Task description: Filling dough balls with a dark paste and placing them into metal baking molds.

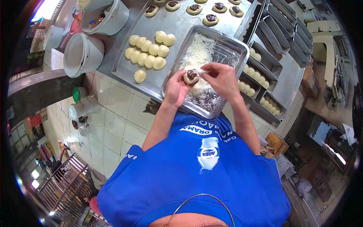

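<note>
Holds a small dough round (189, 80) in the left hand (176, 88), with thumb and fingers closed around its left side and dark filling (191, 74) facing up. Cannot make out the fingertips beneath the dough. Pinches a few pale shreds (200, 71) in the right hand (222, 78), with thumb and fingertips almost together, just at the right edge of the dough round. Cannot tell from this angle how near to the filling. Works directly above the middle of a metal tray (228, 42), strewn with a shredded heap (197, 51) of the same pale kind, thick at the far left and sparse toward the right side. Has this tray overlapping part of a broad flat metal sheet (162, 22). Has on that sheet, left of the tray, smooth dough balls (150, 61) in touching rows, with one single ball (140, 76) apart and nearer. Faces, at the far side of the sheet, spaced filled rounds (194, 10) with dark centres. Has long tins (275, 34) at the right, some holding rows of pale balls (258, 78). Has white buckets (94, 53) at the left. Wears a blue shirt (170, 162). Has a tiled floor (113, 102) below, with a dark-furred cat (152, 107) partly hidden near the sheet.
</note>
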